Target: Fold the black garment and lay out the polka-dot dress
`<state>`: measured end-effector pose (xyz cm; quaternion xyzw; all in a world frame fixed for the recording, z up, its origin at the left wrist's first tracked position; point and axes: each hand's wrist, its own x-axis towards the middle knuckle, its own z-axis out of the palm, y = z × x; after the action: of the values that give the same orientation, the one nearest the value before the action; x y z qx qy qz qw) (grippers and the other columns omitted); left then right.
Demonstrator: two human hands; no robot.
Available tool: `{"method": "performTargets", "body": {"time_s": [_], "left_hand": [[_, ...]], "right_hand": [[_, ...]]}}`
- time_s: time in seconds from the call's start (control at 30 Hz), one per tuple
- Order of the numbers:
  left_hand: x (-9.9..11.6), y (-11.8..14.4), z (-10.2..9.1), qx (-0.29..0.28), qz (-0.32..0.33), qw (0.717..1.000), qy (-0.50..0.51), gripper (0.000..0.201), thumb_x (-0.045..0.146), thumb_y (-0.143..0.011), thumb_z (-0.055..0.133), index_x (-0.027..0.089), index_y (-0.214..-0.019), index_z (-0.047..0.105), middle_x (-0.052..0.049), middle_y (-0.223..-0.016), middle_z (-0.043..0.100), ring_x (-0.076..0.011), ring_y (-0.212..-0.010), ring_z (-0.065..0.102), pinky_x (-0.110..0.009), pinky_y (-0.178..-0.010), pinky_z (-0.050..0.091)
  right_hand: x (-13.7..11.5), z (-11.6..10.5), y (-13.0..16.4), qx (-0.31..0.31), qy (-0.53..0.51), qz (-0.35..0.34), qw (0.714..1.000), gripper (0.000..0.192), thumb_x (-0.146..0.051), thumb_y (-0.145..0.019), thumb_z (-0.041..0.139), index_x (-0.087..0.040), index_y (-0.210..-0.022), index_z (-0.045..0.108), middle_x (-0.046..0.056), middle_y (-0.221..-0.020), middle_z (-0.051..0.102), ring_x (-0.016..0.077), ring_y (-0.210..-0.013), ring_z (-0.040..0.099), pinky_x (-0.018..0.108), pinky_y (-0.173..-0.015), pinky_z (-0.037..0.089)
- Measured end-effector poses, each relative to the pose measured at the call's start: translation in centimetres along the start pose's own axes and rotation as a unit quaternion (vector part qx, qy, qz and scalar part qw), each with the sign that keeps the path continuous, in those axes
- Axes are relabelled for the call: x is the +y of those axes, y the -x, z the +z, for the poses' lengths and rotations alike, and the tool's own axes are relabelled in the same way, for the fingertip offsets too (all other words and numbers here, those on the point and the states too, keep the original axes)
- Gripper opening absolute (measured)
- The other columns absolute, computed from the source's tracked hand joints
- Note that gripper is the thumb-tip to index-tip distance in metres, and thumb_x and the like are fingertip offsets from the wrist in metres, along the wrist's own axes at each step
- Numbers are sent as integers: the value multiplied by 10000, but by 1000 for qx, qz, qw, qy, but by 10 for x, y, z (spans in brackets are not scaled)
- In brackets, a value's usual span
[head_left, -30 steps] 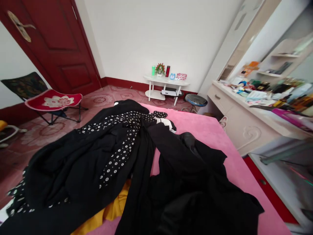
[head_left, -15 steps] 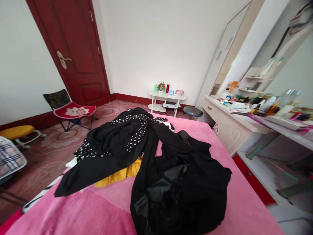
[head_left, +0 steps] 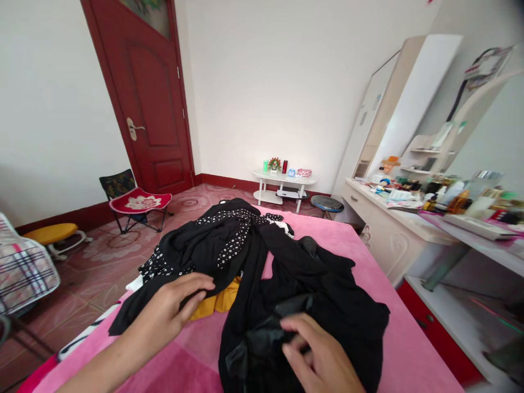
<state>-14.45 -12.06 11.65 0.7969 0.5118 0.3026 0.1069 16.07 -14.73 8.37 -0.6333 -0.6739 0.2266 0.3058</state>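
My left hand (head_left: 180, 303) is over the edge of a heap of black clothes, its thumb apart from its curved fingers and nothing in it. Under the heap, a yellow cloth (head_left: 216, 303) shows beside the hand. Black fabric with white dots (head_left: 235, 240) lies across that heap. Above a black garment (head_left: 327, 295) with shiny dark patches is my right hand (head_left: 317, 349). Its fingers bend loosely with a gap to the thumb, and it holds nothing that I can see. Whether either hand touches the cloth is hard to tell.
The clothes lie on a pink bed cover (head_left: 409, 333). To the right stands a dressing table (head_left: 385, 218) crowded with bottles. A red folding chair (head_left: 141, 202) and a yellow stool (head_left: 51, 233) are at the left. Beyond the bed is a small white table (head_left: 282, 177).
Both my hands have come into view from below, reaching over the clothes. The view has tilted up slightly and shifted left. The clothes look much the same.
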Motion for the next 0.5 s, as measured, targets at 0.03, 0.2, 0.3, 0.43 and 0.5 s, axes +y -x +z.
{"method": "performTargets", "body": {"time_s": [0.03,0.2,0.3,0.43,0.5], "left_hand": [[2,-17,4,2,12,1000,5,238,251,-897,461,244,-1006,672,-22,-1117,645,-176,-1032,605,-273,-927,474],[8,-63,34,39,34,998,37,263,168,-873,443,216,-973,682,-53,-1128,630,-173,-1054,591,-313,-953,460],[3,-73,47,35,43,997,47,269,124,-847,463,220,-979,676,-45,-1132,623,-165,-1054,584,-306,-954,454],[-8,-95,58,23,61,997,31,293,96,-830,466,226,-999,667,-39,-1123,619,-161,-1060,572,-296,-959,443],[-12,-113,66,18,69,997,8,293,96,-825,469,224,-1002,664,-40,-1107,620,-164,-1055,570,-293,-957,441]], "right_hand": [[-11,13,-19,-23,-7,-33,999,405,-391,-779,611,-388,-1182,564,9,-1196,575,209,-959,624,331,-760,533],[-29,91,-101,-24,-48,-11,998,698,-310,-629,664,-146,-1283,486,179,-1308,476,270,-970,627,367,-808,497],[-6,100,-120,-15,-235,79,969,244,-240,-617,589,-135,-831,639,48,-695,618,180,-600,607,290,-558,489],[37,39,-113,217,-480,119,842,135,-244,-629,578,-169,-738,602,-92,-445,400,74,-397,401,227,-458,430],[61,1,-105,401,-507,123,753,186,-200,-581,627,-182,-765,605,-87,-507,462,64,-447,437,221,-525,459]]}}
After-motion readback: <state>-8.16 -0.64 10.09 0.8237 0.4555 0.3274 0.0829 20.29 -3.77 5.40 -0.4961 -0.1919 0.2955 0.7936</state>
